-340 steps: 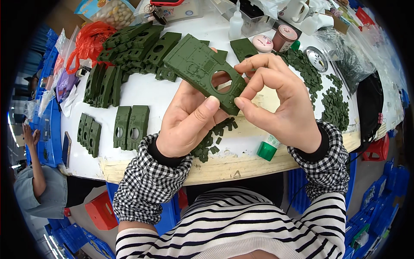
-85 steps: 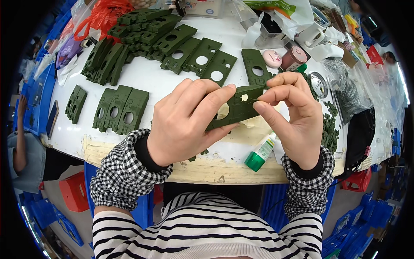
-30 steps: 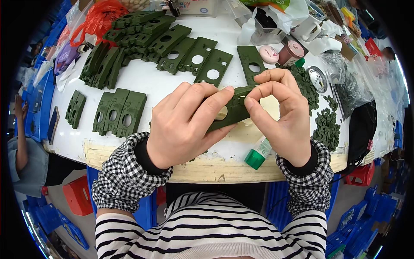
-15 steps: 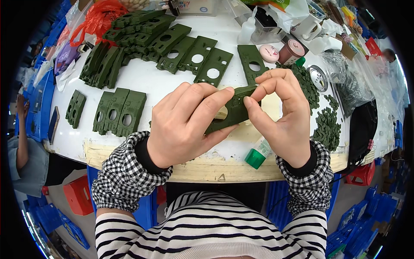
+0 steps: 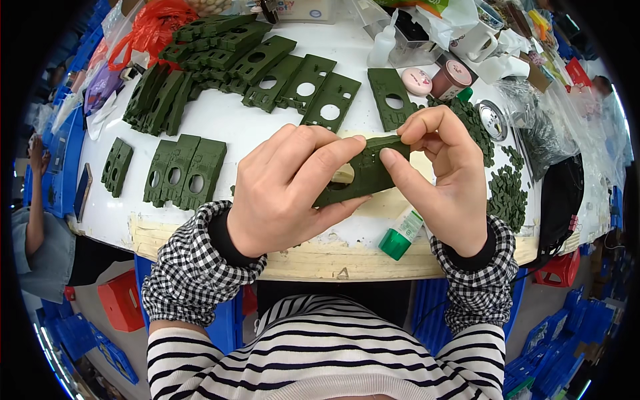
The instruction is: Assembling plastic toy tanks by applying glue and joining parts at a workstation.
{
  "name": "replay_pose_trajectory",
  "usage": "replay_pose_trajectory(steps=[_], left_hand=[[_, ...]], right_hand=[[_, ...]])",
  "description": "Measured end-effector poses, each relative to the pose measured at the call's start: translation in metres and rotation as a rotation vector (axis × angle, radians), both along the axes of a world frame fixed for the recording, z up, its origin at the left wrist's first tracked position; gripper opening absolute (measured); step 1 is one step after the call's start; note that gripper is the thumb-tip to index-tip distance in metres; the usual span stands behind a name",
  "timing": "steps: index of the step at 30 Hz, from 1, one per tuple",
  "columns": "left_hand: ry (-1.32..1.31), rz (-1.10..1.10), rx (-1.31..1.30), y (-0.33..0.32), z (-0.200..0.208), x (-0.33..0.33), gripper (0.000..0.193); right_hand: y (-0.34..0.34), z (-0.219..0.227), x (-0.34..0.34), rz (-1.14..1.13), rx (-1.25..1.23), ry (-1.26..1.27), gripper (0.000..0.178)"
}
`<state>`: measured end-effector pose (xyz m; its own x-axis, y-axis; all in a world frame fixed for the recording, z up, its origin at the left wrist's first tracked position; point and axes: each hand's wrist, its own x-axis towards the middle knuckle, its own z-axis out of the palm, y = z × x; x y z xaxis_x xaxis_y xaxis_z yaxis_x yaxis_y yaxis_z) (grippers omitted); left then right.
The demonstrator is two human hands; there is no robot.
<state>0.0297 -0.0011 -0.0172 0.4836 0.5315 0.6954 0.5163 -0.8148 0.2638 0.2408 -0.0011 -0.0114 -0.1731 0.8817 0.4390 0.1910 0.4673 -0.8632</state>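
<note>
My left hand (image 5: 283, 190) grips a dark green plastic model tank hull part (image 5: 373, 173) with a round hole, thumb below and fingers over its top. The part is held tilted above the table's front edge. At its right end, the thumb and index finger of my right hand (image 5: 450, 180) close on the upper corner; whether a tiny piece sits between them is hidden. Below the right hand lies a clear glue bottle with a green cap (image 5: 395, 245). A similar hull part (image 5: 385, 87) lies flat just beyond my hands.
Stacked green hull parts (image 5: 267, 57) cover the back left, with three side by side (image 5: 183, 172) nearer me. Heaps of small green pieces (image 5: 508, 197) lie to the right. Behind stand a white squeeze bottle (image 5: 383, 47), a pink jar (image 5: 451, 79) and a mug (image 5: 475, 41).
The held hull part has shifted and turned slightly, its right end moving a little to the right. My right hand has moved slightly right with its fingers still at that end.
</note>
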Motion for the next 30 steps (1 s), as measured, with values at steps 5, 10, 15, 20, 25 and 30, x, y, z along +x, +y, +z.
replay_pose_trajectory(steps=[5, 10, 15, 20, 25, 30], left_hand=[[0.006, -0.012, -0.003, 0.000, 0.000, -0.001, 0.061], [-0.073, -0.050, -0.122, 0.004, 0.006, -0.005, 0.061], [-0.074, -0.118, -0.152, 0.009, 0.007, -0.012, 0.072], [-0.386, -0.256, -0.511, 0.014, 0.007, -0.018, 0.088], [-0.710, -0.482, -0.720, 0.015, 0.006, -0.015, 0.069], [-1.145, -0.362, -0.904, 0.018, 0.021, -0.022, 0.067]], right_hand=[[0.000, 0.001, 0.000, 0.012, 0.002, -0.015, 0.021], [-0.007, 0.016, -0.002, 0.044, -0.260, 0.155, 0.021], [-0.007, 0.021, 0.002, 0.107, -0.288, 0.222, 0.019], [-0.005, 0.019, 0.010, 0.034, -0.237, 0.281, 0.020], [-0.008, 0.019, -0.001, 0.020, -0.274, 0.371, 0.022], [-0.011, 0.018, 0.000, -0.115, 0.081, -0.114, 0.017]])
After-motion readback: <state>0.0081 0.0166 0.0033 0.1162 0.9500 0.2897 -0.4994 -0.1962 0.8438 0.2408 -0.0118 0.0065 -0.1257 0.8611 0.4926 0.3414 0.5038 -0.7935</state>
